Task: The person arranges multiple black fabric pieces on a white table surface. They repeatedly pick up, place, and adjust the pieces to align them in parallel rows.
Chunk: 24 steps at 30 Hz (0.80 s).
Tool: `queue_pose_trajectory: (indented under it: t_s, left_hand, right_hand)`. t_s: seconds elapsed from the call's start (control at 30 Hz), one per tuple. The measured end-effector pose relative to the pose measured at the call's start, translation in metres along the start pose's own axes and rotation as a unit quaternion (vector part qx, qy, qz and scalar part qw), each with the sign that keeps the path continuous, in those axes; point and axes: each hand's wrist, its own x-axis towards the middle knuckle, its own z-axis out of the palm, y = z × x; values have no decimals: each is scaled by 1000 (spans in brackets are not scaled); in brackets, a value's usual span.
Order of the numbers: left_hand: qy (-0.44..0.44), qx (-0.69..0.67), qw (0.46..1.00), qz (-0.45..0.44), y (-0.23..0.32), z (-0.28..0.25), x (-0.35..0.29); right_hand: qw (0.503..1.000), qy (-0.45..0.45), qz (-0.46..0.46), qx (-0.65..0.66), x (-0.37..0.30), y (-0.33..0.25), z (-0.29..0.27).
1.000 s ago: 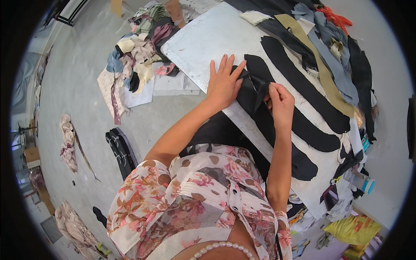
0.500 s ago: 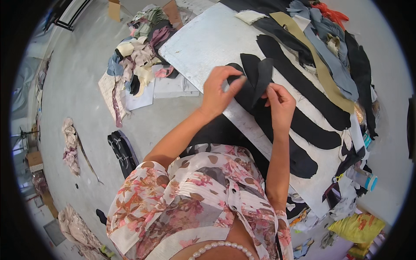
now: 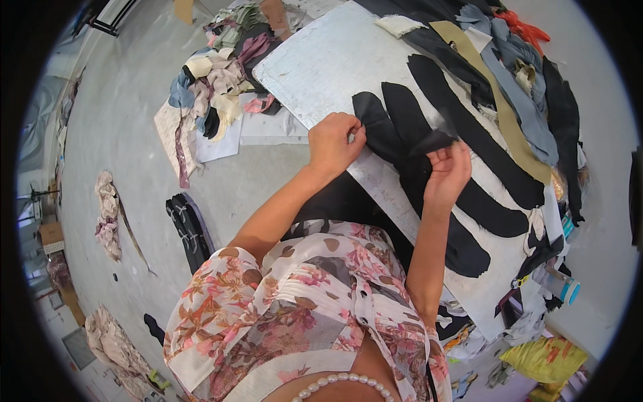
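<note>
A black fabric piece [image 3: 378,134] lies over the left end of dark strips on the pale tabletop [image 3: 311,63]. My left hand [image 3: 337,142] is closed, pinching its left edge beside the table's near side. On the other side, my right hand [image 3: 449,174] grips a raised flap of the same piece, which looks folded and slightly blurred. Beneath and to the right lie a black curved strip [image 3: 492,213] and another black strip [image 3: 462,251] nearer me. A long black strip [image 3: 482,134] stretches out farther away.
A tan strip [image 3: 495,94] and grey-blue cloth [image 3: 522,110] pile along the far right of the table. Mixed scraps [image 3: 221,87] heap on the floor at left, with a tied black bundle [image 3: 189,228] nearer. A phone [image 3: 512,308] lies by the table's right corner.
My right hand has moved slightly right, drawing the flap over and down. My left hand has lowered and closed at the piece's left edge. The view has shifted a little.
</note>
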Motion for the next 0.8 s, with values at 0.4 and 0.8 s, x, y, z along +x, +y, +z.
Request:
queue_pose_trajectory:
  t_s: [0.4,0.8]
  left_hand:
    - [12,47,995,-87,-16,-14,15]
    - [7,60,995,-79,-37,-13,20]
  right_hand:
    - [959,-34,55,277,-26,-51,-87]
    - [940,189,-166,229,-156,-187,-295]
